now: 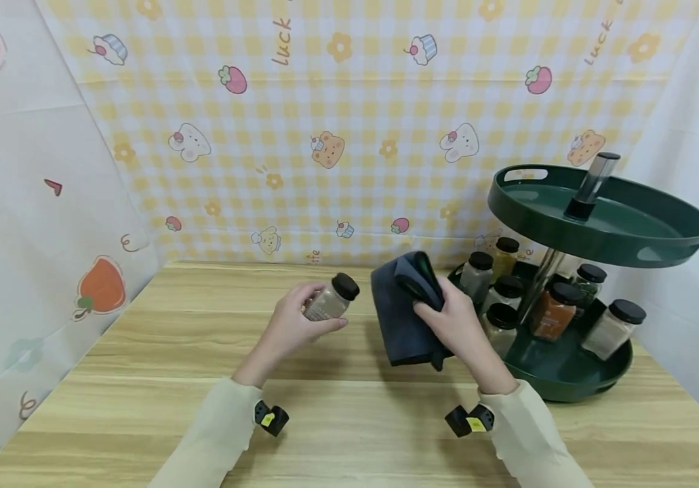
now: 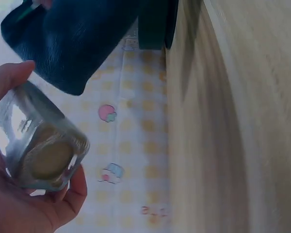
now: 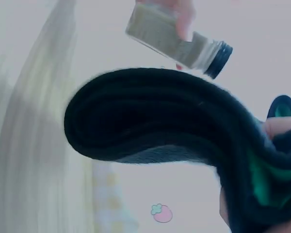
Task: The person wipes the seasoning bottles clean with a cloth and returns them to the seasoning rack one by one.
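Note:
My left hand (image 1: 300, 316) grips a clear spice jar (image 1: 327, 305) with a black lid, tilted so the lid points up and to the right. In the left wrist view the squarish glass base of the jar (image 2: 48, 155) faces the camera, fingers and thumb around its sides. My right hand (image 1: 455, 322) holds a folded dark grey-blue cloth (image 1: 394, 315), pinched between thumb and fingers. Seen from the right wrist, the thick folds of the cloth (image 3: 150, 114) show dark edges and some green. Jar and cloth are apart, both held above the wooden table (image 1: 215, 339).
At right stands a two-tier dark green turntable rack (image 1: 575, 379). Several black-lidded spice jars, including an orange-red one (image 1: 553, 315), stand on its lower tier. The upper tray (image 1: 630, 210) has a central post. Behind hangs a yellow checked cloth backdrop (image 1: 361, 183).

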{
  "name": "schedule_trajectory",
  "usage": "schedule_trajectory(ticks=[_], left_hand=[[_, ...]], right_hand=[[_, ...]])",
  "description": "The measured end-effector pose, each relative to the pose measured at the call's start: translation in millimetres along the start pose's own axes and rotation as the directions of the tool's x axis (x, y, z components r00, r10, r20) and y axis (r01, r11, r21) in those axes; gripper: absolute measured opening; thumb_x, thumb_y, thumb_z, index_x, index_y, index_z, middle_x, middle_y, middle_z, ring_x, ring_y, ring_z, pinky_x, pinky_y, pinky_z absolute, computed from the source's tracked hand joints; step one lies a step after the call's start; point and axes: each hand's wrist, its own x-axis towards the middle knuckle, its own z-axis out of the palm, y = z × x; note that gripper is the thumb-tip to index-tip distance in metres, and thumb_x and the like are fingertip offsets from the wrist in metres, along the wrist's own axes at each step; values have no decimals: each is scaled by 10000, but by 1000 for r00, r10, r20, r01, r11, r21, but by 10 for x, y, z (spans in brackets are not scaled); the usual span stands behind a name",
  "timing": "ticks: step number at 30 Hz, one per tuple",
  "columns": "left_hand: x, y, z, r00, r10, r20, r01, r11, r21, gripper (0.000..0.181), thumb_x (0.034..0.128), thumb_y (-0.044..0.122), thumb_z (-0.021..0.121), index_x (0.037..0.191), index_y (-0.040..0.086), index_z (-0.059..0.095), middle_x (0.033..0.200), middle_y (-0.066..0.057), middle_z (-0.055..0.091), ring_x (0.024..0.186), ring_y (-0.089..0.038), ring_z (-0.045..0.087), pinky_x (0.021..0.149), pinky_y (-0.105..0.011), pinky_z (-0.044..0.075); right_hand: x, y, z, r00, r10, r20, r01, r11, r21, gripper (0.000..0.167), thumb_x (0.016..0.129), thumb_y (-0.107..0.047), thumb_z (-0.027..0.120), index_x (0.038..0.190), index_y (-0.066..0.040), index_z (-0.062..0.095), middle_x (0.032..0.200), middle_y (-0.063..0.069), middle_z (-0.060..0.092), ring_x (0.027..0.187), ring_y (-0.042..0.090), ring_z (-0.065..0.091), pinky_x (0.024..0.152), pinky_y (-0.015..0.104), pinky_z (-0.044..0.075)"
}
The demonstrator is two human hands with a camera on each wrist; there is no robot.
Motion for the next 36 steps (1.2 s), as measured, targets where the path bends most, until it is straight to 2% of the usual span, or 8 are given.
schedule_trajectory(ticks=[3, 6, 11, 15, 22, 27, 30, 36], left_hand=[[-23, 86, 12, 996, 90, 14, -91, 988, 122, 644, 660, 359, 822, 1224, 172, 573, 1083, -25, 575, 851, -172, 547, 657, -276, 481], [-46, 177, -9, 988, 132, 86, -148, 964, 220, 608, 659, 341, 816, 1198, 177, 586, 998, 6, 611, 779, -131, 553, 613, -254, 468], [-61, 364, -98, 974, 98, 204, -169, 914, 368, 531, 632, 375, 811, 1108, 256, 609, 816, 109, 613, 669, -75, 535, 568, -267, 436], [-30, 497, -147, 960, 81, 267, -194, 880, 433, 534, 617, 395, 801, 1102, 270, 617, 811, 134, 608, 673, -63, 530, 581, -273, 428], [18, 585, -189, 945, 115, 306, -272, 797, 540, 565, 624, 348, 795, 1153, 261, 615, 901, 93, 629, 707, -86, 525, 596, -271, 424], [36, 536, -151, 930, 223, 293, -357, 746, 563, 608, 641, 367, 797, 1202, 235, 606, 975, 56, 645, 760, -96, 555, 617, -269, 451], [70, 496, -127, 911, 280, 301, -401, 772, 493, 641, 652, 380, 814, 1219, 176, 596, 992, 26, 652, 777, -102, 572, 647, -259, 472], [106, 471, -125, 920, 192, 341, -286, 924, 254, 683, 682, 414, 797, 1208, 89, 508, 1018, -20, 619, 823, -100, 584, 696, -238, 498]], right_hand=[[-2, -15, -28, 998, 38, -40, -36, 998, 58, 467, 847, -348, 666, 1217, -102, 523, 1132, 172, 603, 955, 285, 628, 776, 402, 516], [-20, -35, -11, 998, 51, -47, -47, 996, 79, 517, 805, -414, 701, 1217, -144, 544, 1157, 136, 602, 988, 276, 623, 805, 410, 511], [-55, -85, 75, 1000, 26, 1, -26, 998, 64, 488, 816, -343, 700, 1229, -145, 533, 1177, 136, 606, 1018, 274, 614, 831, 423, 502], [-77, -152, 149, 999, 25, 41, -27, 998, 48, 442, 835, -296, 677, 1207, -118, 516, 1122, 148, 632, 959, 261, 640, 792, 409, 520], [-132, -227, 213, 997, 6, 79, -10, 999, 45, 275, 894, -287, 604, 1080, -91, 553, 990, 125, 662, 857, 203, 645, 699, 339, 525], [-199, -265, 218, 993, 26, 115, -33, 998, 57, 274, 928, -287, 556, 1093, -69, 551, 1000, 118, 659, 855, 183, 630, 698, 323, 506], [-229, -297, 213, 993, 29, 111, -35, 998, 59, 279, 937, -271, 538, 1116, -57, 536, 1004, 133, 657, 848, 190, 625, 697, 333, 509], [-250, -323, 156, 996, 5, 94, -10, 998, 59, 271, 942, -246, 532, 1147, -69, 524, 999, 135, 656, 810, 187, 603, 698, 326, 498]])
